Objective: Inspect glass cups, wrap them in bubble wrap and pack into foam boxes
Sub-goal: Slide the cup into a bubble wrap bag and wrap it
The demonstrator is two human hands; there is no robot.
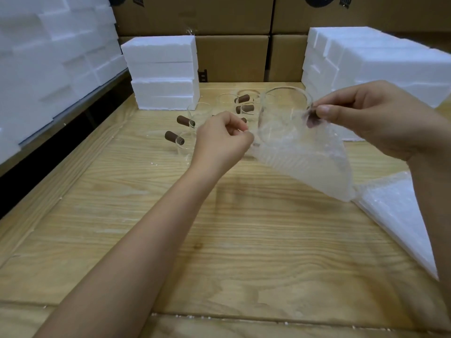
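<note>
Foam boxes [163,71] ring the table [219,240]. Mid-wrap: my right hand [366,118] pinches the cup [285,113] by its handle, and my left hand [224,140] pinches the bubble wrap [305,167]. Next I'd roll it snug.

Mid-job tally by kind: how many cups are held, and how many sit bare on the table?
Held cup, partly in bubble wrap: 1
Bare cups on table, by brown handles: 5, one handle half hidden by left hand
Total: 6
</note>
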